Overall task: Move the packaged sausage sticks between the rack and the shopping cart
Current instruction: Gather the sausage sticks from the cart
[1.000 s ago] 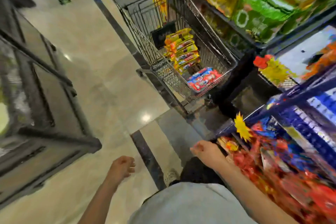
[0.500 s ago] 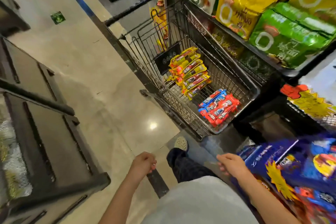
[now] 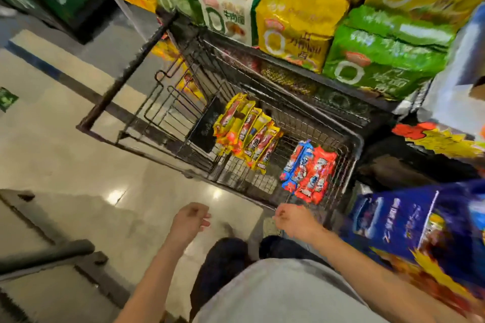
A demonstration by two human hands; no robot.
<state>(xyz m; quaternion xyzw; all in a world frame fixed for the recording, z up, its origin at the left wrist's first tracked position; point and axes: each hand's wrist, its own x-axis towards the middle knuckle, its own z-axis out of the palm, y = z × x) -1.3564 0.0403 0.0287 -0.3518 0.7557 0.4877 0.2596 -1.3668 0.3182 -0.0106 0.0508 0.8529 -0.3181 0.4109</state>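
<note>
A black wire shopping cart (image 3: 357, 144) stands ahead of me beside the shelves. Inside it lie a row of yellow sausage stick packs (image 3: 246, 134) and a smaller pile of red and blue sausage stick packs (image 3: 309, 170). My left hand (image 3: 190, 220) hangs over the floor with loosely curled fingers and holds nothing. My right hand (image 3: 292, 219) is just in front of the cart's near rim, fingers loosely curled, also holding nothing. The rack (image 3: 409, 220) with blue and red packs is at my right, partly blurred.
Shelves (image 3: 301, 29) with big yellow and green noodle bags rise behind the cart. A dark metal frame (image 3: 52, 254) stands at the lower left. Glossy tiled floor (image 3: 65, 155) lies open to the left of the cart. The cart handle (image 3: 131, 71) points away left.
The view has swung up and toward the cart, which now looks closer. Both hands have risen and moved forward, the right one nearing the cart's rim. The rack has slid to the right edge.
</note>
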